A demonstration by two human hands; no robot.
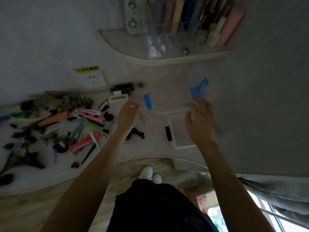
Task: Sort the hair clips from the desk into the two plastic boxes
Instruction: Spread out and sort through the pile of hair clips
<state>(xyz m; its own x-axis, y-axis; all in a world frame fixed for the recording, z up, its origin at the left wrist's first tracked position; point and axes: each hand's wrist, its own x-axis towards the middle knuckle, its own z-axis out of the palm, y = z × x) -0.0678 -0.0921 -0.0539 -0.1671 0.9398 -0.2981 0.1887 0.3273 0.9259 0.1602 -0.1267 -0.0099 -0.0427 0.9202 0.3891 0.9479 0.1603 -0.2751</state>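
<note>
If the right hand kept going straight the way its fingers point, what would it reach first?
Probably the blue-taped clear plastic box just beyond the right hand; its fingertips already look close to it, though depth is hard to judge.

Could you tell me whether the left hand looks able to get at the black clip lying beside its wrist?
Probably yes. The left hand hovers just beyond the black clip, which lies alone on bare desk with nothing over it; the hand would only need to draw back a little.
</note>
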